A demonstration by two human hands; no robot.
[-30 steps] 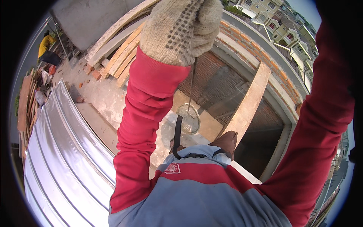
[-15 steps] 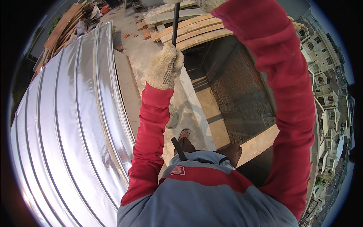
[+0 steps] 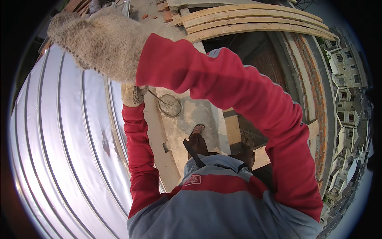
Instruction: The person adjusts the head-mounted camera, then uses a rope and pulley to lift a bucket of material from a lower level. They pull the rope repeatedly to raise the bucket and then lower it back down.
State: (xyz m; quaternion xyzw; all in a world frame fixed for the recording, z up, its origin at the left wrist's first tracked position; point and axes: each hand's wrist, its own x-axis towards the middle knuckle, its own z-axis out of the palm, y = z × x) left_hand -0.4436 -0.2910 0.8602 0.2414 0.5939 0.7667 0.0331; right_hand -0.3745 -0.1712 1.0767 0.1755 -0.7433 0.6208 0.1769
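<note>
My right hand [image 3: 97, 46], in a knitted beige work glove, reaches across to the left above the metal sheeting. Its fingers look curled over, and whatever lies inside them is hidden. Partly behind it, my left hand [image 3: 133, 95], gloved the same way, is closed around a thin dark rod [image 3: 155, 95]. Below that hand the rod slants down toward a round, thin-rimmed thing [image 3: 170, 106] over the concrete floor; its kind is unclear. The rod's upper part is covered by my right glove and sleeve.
Ribbed silvery sheeting [image 3: 51, 131] fills the left side. A deep rectangular opening [image 3: 254, 127] lies to the right, beside my feet. Timber planks [image 3: 254, 24] stretch across its far end, with brick pieces [image 3: 169, 16] nearby. Buildings [image 3: 346, 99] show far below at the right.
My right hand has swung from the top centre to the left, across the left hand. The left hand has come down and left, and the rod now slants instead of standing nearly upright.
</note>
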